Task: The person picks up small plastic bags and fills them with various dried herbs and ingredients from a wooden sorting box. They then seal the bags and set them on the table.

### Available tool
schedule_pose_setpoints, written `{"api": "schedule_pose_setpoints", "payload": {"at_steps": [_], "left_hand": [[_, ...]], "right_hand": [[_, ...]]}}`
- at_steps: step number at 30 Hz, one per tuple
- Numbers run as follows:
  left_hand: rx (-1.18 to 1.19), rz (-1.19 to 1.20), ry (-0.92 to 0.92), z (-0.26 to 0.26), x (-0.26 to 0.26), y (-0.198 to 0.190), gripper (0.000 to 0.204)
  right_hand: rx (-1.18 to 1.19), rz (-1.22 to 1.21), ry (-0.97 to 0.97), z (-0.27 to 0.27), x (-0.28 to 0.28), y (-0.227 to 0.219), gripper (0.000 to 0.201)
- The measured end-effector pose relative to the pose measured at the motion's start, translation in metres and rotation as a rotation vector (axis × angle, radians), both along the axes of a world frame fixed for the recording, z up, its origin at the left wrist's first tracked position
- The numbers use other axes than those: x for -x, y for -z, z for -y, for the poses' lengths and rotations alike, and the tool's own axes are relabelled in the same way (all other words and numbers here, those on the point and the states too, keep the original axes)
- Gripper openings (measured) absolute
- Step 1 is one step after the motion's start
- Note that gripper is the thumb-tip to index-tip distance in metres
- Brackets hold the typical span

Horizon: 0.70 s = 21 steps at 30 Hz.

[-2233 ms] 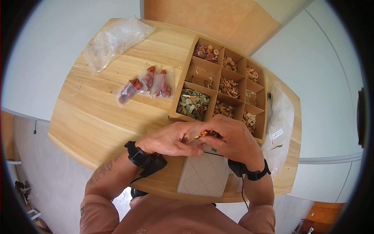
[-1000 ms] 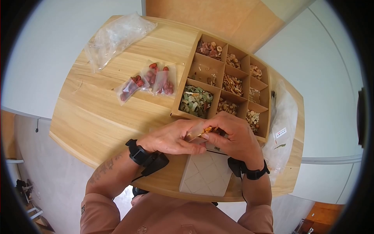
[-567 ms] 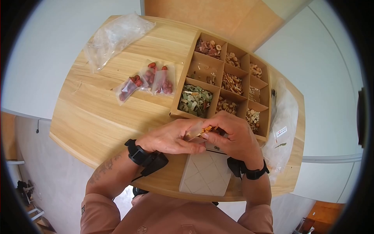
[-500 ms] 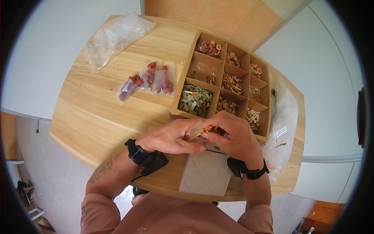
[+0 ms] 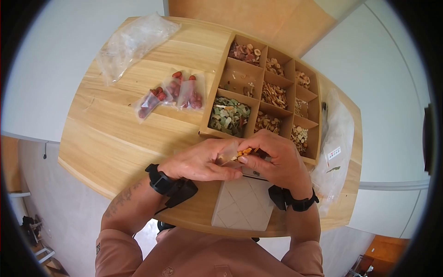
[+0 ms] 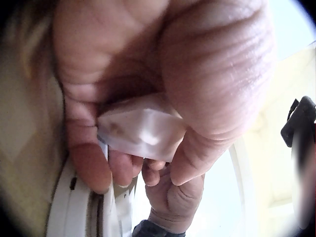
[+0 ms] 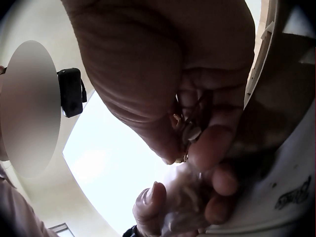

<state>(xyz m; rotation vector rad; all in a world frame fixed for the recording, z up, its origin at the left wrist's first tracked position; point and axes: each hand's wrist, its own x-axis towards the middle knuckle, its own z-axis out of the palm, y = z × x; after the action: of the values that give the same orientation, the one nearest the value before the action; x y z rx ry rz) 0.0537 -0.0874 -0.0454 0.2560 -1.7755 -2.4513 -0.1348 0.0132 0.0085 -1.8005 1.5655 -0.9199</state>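
Head view: holding small translucent pouch (image 5: 224,156) in left hand (image 5: 196,162), above tabletop (image 5: 110,122) near its edge, in front of divided box (image 5: 236,83). Pinching dried pieces (image 5: 246,151) at pouch mouth with right hand (image 5: 279,162). Probably working on the loading step, judging by pieces at mouth; calling next for a wide pouch mouth and a gentle release, no spilling. Showing 9 compartments in box, holding green leaf bits (image 5: 229,115) in near-left one. Showing 3 pouches of red fruit (image 5: 191,97) lying together left of box, plus 2 big clear bags, 1 far left (image 5: 134,46), 1 right of box (image 5: 334,143). Lying below hands, showing diamond pattern: white pad (image 5: 242,205). Showing pale panels (image 5: 392,115) and orange-brown panel (image 5: 244,18) around.

Left wrist view: curling left fingers (image 6: 89,165) and thumb round pouch, narrow grip. Hiding most contents behind cloudy film.

Right wrist view: pinching pieces between right thumb and fingers (image 7: 212,148), narrow, right above pouch. Showing bright panel (image 7: 106,148) behind; blurring too much for naming every piece.
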Motion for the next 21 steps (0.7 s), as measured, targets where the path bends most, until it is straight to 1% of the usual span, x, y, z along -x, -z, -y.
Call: {"api": "schedule_pose_setpoints", "payload": {"at_steps": [6,9,18,21], "left_hand": [[-0.039,-0.013,-0.013,-0.0011,0.0002,-0.0008,0.049],[0.007,-0.01,0.005,0.0003,-0.0001,-0.0003,0.048],[0.018,-0.002,0.008,0.0003,-0.0004,-0.001,0.046],[-0.013,0.001,0.006,-0.0001,-0.0006,-0.0025,0.045]], "right_hand": [[0.0,0.009,-0.002,-0.0001,0.0008,0.0012,0.018],[0.007,0.005,-0.004,-0.0001,0.0004,0.0,0.018],[0.022,-0.006,-0.003,-0.0018,0.0,0.0016,0.019],[0.015,-0.002,-0.001,-0.0025,-0.0002,0.0015,0.019]]}}
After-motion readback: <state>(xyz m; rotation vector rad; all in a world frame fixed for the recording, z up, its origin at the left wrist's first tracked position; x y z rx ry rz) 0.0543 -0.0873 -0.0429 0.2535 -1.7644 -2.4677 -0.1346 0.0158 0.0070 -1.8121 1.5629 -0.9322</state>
